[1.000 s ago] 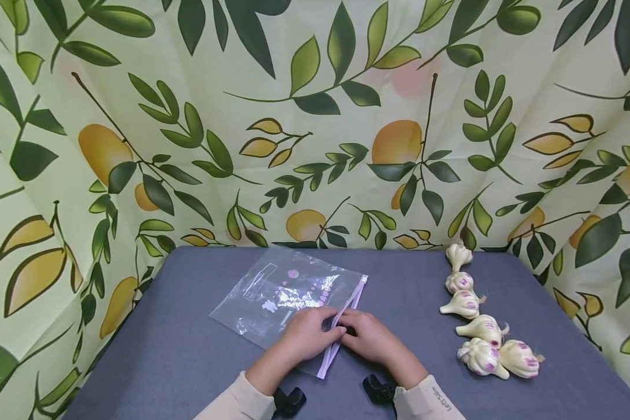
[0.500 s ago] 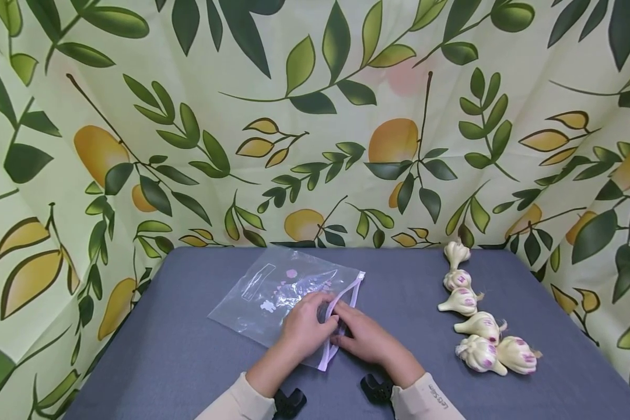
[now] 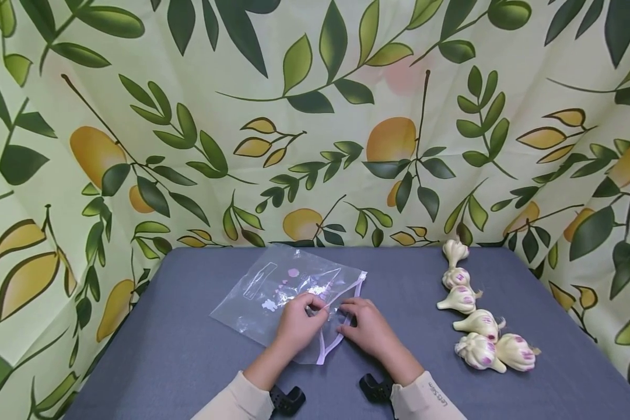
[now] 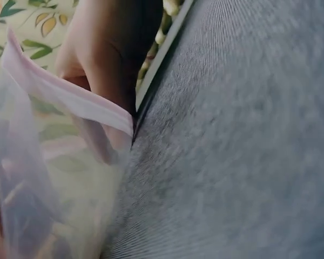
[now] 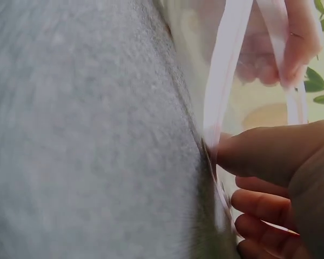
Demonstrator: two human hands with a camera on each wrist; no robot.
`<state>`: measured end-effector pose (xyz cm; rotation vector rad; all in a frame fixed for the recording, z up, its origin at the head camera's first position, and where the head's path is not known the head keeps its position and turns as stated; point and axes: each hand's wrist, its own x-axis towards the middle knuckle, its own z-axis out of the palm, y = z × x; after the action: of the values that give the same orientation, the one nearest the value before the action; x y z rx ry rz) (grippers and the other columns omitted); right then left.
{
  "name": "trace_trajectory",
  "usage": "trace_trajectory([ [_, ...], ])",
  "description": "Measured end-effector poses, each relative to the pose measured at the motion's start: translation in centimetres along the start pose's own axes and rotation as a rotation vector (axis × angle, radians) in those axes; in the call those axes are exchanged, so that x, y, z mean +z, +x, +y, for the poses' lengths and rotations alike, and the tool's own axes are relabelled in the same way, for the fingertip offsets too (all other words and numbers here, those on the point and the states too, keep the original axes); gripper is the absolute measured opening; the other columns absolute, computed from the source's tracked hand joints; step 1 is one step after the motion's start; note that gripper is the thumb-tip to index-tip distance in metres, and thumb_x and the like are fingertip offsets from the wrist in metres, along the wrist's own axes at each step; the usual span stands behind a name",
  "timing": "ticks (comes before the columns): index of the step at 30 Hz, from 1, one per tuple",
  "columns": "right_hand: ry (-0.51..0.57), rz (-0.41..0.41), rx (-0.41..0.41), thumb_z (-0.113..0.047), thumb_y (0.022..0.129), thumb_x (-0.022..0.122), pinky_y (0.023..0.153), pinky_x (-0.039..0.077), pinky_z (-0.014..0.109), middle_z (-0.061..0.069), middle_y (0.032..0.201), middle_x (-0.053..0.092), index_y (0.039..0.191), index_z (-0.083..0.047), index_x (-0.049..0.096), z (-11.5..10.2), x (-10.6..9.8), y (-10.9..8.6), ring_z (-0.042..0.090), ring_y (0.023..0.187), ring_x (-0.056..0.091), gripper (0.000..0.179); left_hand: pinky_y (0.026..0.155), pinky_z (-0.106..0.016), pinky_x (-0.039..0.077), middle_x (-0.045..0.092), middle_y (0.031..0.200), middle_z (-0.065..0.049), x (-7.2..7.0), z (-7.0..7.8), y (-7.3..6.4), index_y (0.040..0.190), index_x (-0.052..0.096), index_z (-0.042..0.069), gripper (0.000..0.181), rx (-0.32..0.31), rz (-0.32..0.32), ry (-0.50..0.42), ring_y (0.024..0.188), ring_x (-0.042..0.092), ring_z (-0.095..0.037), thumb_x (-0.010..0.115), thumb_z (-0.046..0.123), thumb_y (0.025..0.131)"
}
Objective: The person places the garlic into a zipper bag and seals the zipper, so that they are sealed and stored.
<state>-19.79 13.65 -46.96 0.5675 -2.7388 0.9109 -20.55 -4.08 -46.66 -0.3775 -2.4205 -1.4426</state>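
A clear zip-top plastic bag (image 3: 262, 315) with a pale pink closure strip (image 3: 333, 349) lies on the table, its mouth facing right. My left hand (image 3: 298, 324) pinches the upper lip of the mouth between thumb and fingers and holds it raised. At the lower lip, my right hand (image 3: 367, 329) grips the strip, thumb on one side and fingers curled on the other. The right wrist view shows the right thumb (image 5: 259, 154) pressed to the strip's edge. A gap shows between the two lips, and in the left wrist view the mouth (image 4: 70, 100) gapes.
Several garlic bulbs (image 3: 475, 350) with purple streaks lie in a rough line along the table's right side. Grey-blue cloth covers the table (image 3: 178, 361). A leaf-and-fruit printed curtain (image 3: 199, 186) hangs behind and at both sides. Black wrist cameras (image 3: 289, 401) sit under the sleeves.
The hands have moved apart from where they met at the strip. The left hand has drawn the upper lip leftward, and the bag's mouth has opened between them.
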Motion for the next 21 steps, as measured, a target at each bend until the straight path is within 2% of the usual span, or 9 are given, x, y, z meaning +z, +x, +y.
trace_trajectory([
  [5, -0.017, 0.012, 0.021, -0.015, 0.07, 0.079, 0.091, 0.046, 0.042, 0.005, 0.107, 0.065, 0.102, -0.002, 0.07, 0.3, -0.1, 0.1, 0.026, 0.105, 0.057, 0.036, 0.053, -0.017, 0.043, 0.064, 0.073, 0.001, 0.3, -0.7, 0.2, 0.072, 0.069, 0.012, 0.006, -0.105, -0.047, -0.187, 0.06, 0.051, -0.004, 0.073, 0.01, 0.075],
  [9, -0.019, 0.009, 0.015, -0.017, 0.071, 0.079, 0.091, 0.046, 0.042, 0.005, 0.106, 0.066, 0.102, -0.003, 0.07, 0.4, -0.2, 0.1, 0.026, 0.104, 0.058, 0.035, 0.052, -0.016, 0.041, 0.065, 0.073, -0.007, -0.2, 0.1, 0.2, 0.074, 0.07, 0.004, 0.004, -0.161, -0.046, -0.261, 0.061, 0.051, -0.007, 0.072, 0.006, 0.077],
  [15, -0.006, 0.018, -0.001, -0.017, 0.07, 0.079, 0.091, 0.046, 0.042, 0.006, 0.105, 0.067, 0.102, -0.003, 0.07, 0.5, -0.6, 0.0, 0.027, 0.103, 0.058, 0.036, 0.054, -0.015, 0.041, 0.065, 0.073, -0.011, -1.4, 2.5, -0.1, 0.073, 0.068, -0.002, 0.004, -0.127, -0.001, -0.289, 0.061, 0.05, -0.006, 0.07, 0.001, 0.076],
  [21, -0.013, 0.025, 0.011, -0.017, 0.07, 0.079, 0.091, 0.046, 0.041, 0.005, 0.104, 0.068, 0.1, -0.004, 0.071, 0.6, -0.5, -0.1, 0.026, 0.102, 0.059, 0.034, 0.054, -0.015, 0.04, 0.065, 0.071, -0.01, -1.5, 2.6, -0.2, 0.072, 0.068, -0.001, 0.004, -0.133, 0.019, -0.314, 0.061, 0.049, -0.006, 0.07, 0.0, 0.076],
])
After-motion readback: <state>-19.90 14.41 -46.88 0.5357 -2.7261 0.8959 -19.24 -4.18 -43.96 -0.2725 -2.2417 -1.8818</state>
